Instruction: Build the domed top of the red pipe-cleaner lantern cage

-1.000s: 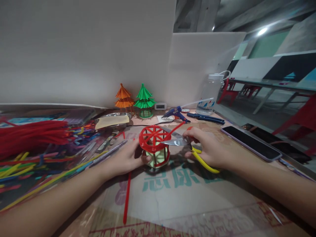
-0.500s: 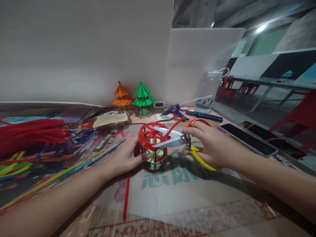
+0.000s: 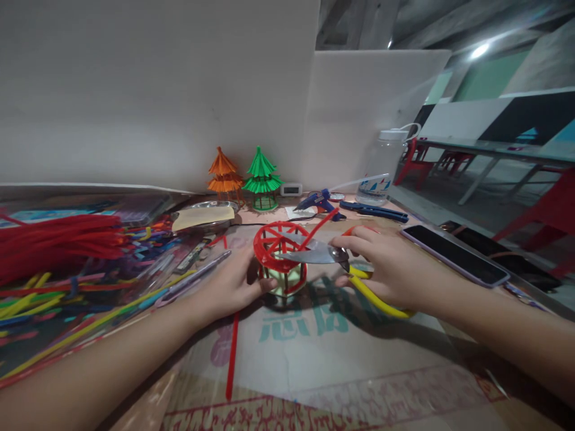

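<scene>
My left hand [image 3: 240, 278] is closed around the left side of a small round frame [image 3: 265, 258] with a red spoked top, dark posts and a pale base. A red pipe cleaner strip [image 3: 322, 227] sticks up from the frame's right edge. In my right hand [image 3: 377, 257] is a pair of scissors [image 3: 318, 254] with one yellow and one red-orange handle. The blades reach over the right part of the red top, around the foot of the strip; whether they touch it I cannot tell. Another red pipe cleaner [image 3: 232, 356] lies flat in front of my left hand.
Behind stand an orange pagoda [image 3: 223, 176] and a green pagoda [image 3: 260, 182]. A blue glue gun [image 3: 318, 202], blue pliers-like tool [image 3: 372, 211] and water bottle [image 3: 381, 167] are at the back right. A phone [image 3: 453, 254] lies right; red pipe cleaners [image 3: 58, 242] are heaped left.
The scissor blades have closed from wide apart to nearly together beside the upright red strip. My left hand still holds the frame. The view has shifted slightly.
</scene>
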`<state>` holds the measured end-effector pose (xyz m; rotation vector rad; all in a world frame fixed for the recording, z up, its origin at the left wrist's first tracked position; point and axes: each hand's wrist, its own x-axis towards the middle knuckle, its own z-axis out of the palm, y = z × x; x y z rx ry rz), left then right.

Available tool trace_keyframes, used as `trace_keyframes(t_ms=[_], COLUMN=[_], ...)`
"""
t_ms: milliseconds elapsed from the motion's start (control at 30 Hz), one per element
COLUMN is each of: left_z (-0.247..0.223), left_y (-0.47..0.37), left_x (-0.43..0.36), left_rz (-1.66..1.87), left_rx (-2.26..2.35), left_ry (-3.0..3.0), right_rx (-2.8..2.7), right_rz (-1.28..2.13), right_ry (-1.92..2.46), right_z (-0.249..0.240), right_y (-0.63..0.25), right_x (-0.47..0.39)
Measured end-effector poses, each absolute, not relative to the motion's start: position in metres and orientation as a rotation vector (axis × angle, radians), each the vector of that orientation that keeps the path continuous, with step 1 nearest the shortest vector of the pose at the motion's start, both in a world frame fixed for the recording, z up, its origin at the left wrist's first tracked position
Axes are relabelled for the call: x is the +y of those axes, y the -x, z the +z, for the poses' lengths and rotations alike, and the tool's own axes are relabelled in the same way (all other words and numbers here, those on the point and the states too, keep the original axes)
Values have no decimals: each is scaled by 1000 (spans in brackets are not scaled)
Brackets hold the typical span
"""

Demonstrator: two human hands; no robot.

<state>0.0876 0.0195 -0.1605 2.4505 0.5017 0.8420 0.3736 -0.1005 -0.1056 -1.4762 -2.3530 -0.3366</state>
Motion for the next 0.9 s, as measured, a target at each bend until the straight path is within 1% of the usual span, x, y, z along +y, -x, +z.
trace_keyframes(t_ms=[67,200,700,800,900], left_z=[-161,-163,-163,-163,-165], left_y=[-88,-88,-88,-89,-89], left_x=[20,20,20,20,21], left_rz=[848,875,860,854,848], left_rx=[494,517,541,520,518], left_ry=[-2456,-2464,-2468,-2452,-2420], right_rx=[-2330,-2329,-2343,-2334,-2271], right_rz=[-281,-286,-587,-527,-371], right_ry=[1503,1512,1475,1420,1451], right_z=[-105,-107,-116,-118,-117], right_y=[-373,-373,-379,-380,-383], right_x=[-101,-101,-100,-98,-94])
